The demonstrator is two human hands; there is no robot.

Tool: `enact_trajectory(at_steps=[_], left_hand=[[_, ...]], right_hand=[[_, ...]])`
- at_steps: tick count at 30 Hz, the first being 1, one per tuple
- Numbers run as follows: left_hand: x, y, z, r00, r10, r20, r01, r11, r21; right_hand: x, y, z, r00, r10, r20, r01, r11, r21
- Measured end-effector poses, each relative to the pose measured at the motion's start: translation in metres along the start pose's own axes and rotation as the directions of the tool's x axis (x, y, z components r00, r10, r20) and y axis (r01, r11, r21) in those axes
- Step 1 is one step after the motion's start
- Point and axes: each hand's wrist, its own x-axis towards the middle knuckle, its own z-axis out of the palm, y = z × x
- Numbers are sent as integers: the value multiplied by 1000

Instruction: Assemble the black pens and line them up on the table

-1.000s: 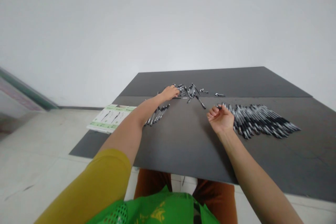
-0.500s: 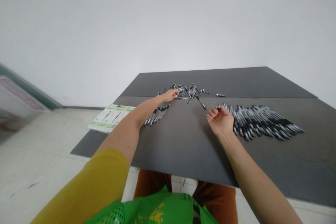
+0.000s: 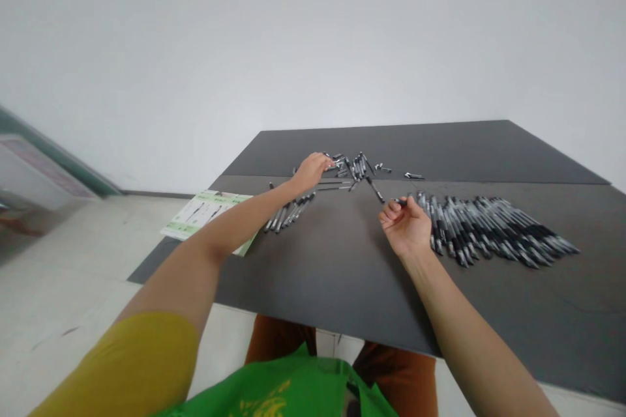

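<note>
My left hand [image 3: 312,171] reaches over the near left edge of a loose heap of pen parts [image 3: 359,168]. Its fingers are bent together; what they hold, if anything, is hidden. My right hand [image 3: 407,225] is palm up, thumb and fingers closed on a dark pen [image 3: 400,202], mostly covered by the fingers. Beside it on the right lies a broad row of black-and-clear pens [image 3: 489,228]. One black pen piece [image 3: 375,191] slants between the heap and my right hand. Thin refills [image 3: 334,189] lie just right of my left wrist.
A group of pen barrels [image 3: 288,214] lies under my left forearm. A green-and-white printed sheet [image 3: 193,215] sits at the table's left edge. Small silver-and-black parts [image 3: 414,176] rest farther back on the dark table [image 3: 332,260]. A white wall [image 3: 313,45] stands behind it.
My left hand has moved slightly up and away, over the heap; two thin refills now show beside it where one showed before. My right hand stays nearly in place, still holding the dark pen.
</note>
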Motion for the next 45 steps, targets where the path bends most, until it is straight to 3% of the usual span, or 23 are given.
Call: enact_trajectory(at_steps=[3,6,8,10,12,14,16,20,23,26,33,39,45], left_hand=[[-29,45,-6,966,-167,-200,127,972,-198],[-59,88,7,904,-304,-299,192,917,-351],[-74,108,22,899,-387,-205,251,838,-485],[-84,121,38,856,-516,-8,391,658,-643],[-90,129,50,749,-619,235,546,377,-748],[-91,131,56,648,-641,411,616,125,-777],[-91,130,56,615,-627,478,611,-5,-792],[-91,125,57,624,-628,466,498,-140,-856],[-88,122,60,588,-685,430,367,-247,-897],[-81,123,63,572,-676,465,317,-340,-885],[-72,130,67,655,-480,584,337,-506,-794],[-77,127,69,693,-396,603,367,-525,-767],[-78,125,75,725,-445,526,378,-381,-844]], right_hand=[[0,6,1,999,26,23,-26,1000,-9],[-1,19,-1,997,54,57,-49,995,-84],[-2,30,-3,994,91,65,-81,985,-150],[-2,40,-4,991,124,50,-113,975,-191],[-2,45,-4,990,137,30,-129,973,-191],[-2,46,-5,991,132,17,-127,977,-171],[-1,45,-6,993,117,14,-113,979,-169],[2,45,-10,996,84,30,-74,968,-240],[3,48,-12,997,50,50,-33,957,-289],[4,51,-15,999,28,40,-14,951,-309],[14,49,-21,1000,-13,-19,7,956,-292],[15,48,-24,1000,-15,10,17,933,-359],[6,55,-25,976,-177,127,217,844,-490]])
